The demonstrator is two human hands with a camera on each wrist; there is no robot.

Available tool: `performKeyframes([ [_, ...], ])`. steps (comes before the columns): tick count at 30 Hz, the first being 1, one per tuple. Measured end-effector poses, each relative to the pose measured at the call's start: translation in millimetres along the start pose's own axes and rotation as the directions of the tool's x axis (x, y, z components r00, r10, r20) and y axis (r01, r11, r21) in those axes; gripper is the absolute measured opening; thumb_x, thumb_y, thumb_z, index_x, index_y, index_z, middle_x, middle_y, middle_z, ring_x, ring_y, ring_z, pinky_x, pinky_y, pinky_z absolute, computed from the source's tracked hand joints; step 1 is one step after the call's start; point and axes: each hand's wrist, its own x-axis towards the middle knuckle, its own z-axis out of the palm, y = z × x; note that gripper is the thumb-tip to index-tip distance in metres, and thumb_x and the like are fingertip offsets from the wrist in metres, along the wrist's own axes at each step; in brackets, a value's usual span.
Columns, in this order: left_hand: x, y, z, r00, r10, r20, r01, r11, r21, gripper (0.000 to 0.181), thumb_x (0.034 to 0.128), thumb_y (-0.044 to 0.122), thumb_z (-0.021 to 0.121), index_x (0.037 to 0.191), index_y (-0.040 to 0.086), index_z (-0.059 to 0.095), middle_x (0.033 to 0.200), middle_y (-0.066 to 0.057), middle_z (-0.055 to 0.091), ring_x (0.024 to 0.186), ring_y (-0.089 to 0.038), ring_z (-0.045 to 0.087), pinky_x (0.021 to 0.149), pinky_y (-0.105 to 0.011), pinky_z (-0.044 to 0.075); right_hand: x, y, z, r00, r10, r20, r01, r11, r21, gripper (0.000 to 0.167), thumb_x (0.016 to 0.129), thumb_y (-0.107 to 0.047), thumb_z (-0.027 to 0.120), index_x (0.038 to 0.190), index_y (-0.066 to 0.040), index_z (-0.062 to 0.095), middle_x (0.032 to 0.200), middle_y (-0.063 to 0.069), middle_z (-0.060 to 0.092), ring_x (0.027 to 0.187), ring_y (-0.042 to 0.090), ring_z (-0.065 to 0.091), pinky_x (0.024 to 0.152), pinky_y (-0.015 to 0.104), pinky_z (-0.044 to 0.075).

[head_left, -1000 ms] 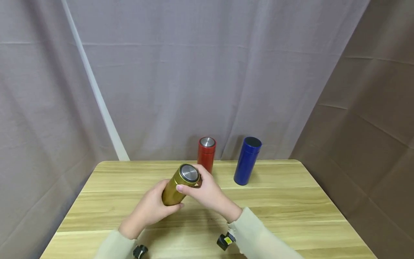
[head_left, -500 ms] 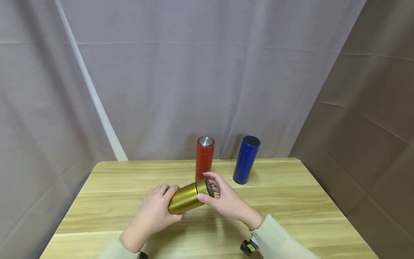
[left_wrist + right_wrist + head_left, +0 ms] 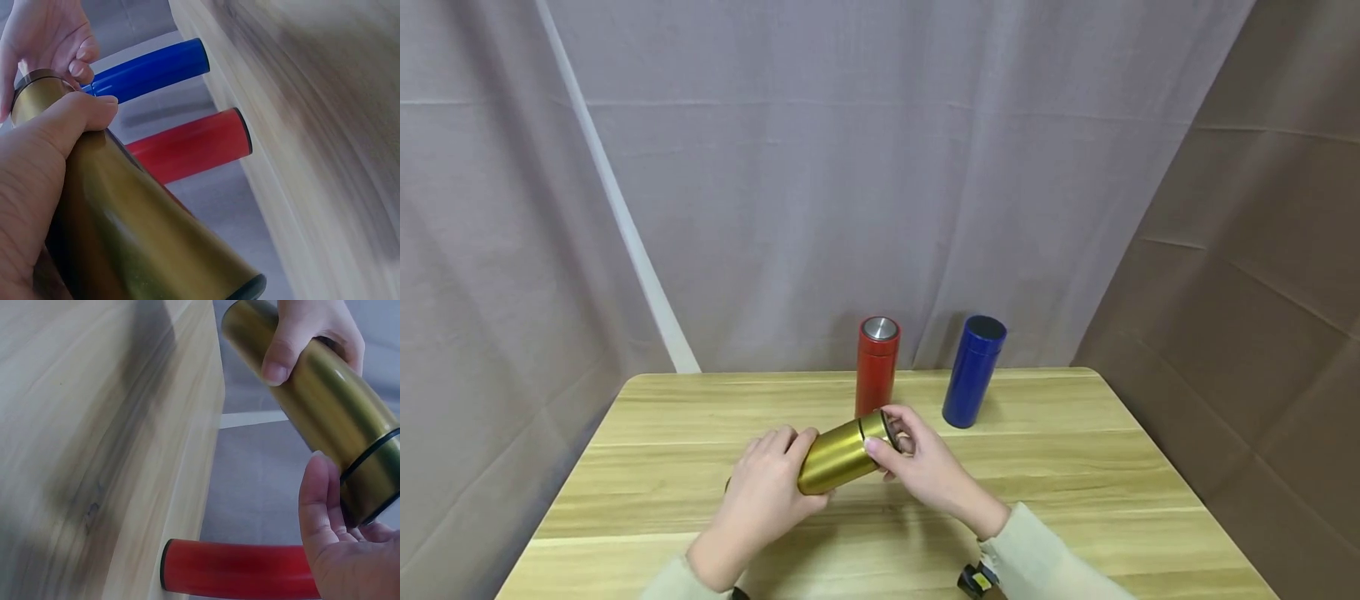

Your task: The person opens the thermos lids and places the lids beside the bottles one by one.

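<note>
Gripping the gold flask [image 3: 833,458] by its body in the left hand [image 3: 767,483], we hold it tilted on the near side of the upright red flask [image 3: 876,375]; our right hand [image 3: 931,468] holds its lid [image 3: 875,425] between thumb and fingers. Right of the red flask, the blue flask [image 3: 973,375] stands on the worktop [image 3: 677,442].

Flask [image 3: 838,457] btwn hands [image 3: 763,483] [image 3: 928,468], w/ 2 other flasks [image 3: 876,375] [image 3: 973,375] behind on tbl [image 3: 662,450].
</note>
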Motion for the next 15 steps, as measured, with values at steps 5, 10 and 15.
performKeyframes([
  [5,-1.6,0.6,1.9,0.999,-0.013,0.03,0.014,1.0,-0.018,0.067,0.0558,0.046,0.082,0.111,0.012,0.064,0.083,0.004,0.054,0.067,-0.013,0.049,0.061,-0.033,0.047,0.7,-2.1,1.4,1.0,-0.004,-0.021,0.004,1.0,-0.004,0.046,0.09,-0.031,0.07,0.127,-0.01,0.051,0.106,0.013,0.058,0.083,0.023,0.065,0.066,0.044,0.057],
  [10,-3.8,2.1,2.4,0.994,-0.038,0.101,0.045,0.997,-0.069,0.068,0.0558,0.053,0.082,0.11,0.017,0.063,0.082,0.011,0.053,0.066,-0.006,0.047,0.054,-0.026,0.044,-0.1,-3.5,1.7,0.998,-0.012,-0.054,0.009,0.999,-0.043,0.043,0.085,-0.033,0.074,0.117,-0.011,0.055,0.099,0.008,0.064,0.083,0.02,0.066,0.066,0.035,0.056],
  [15,-6.5,5.2,3.2,0.988,-0.031,0.153,0.054,0.987,-0.15,0.065,0.0573,0.054,0.083,0.107,0.019,0.061,0.082,0.016,0.052,0.063,-0.002,0.046,0.053,-0.023,0.041,-2.6,-8.8,3.5,0.997,-0.034,-0.073,0.03,0.998,-0.051,0.04,0.08,-0.029,0.08,0.109,-0.014,0.057,0.095,0.005,0.066,0.081,0.018,0.066,0.067,0.033,0.056],
])
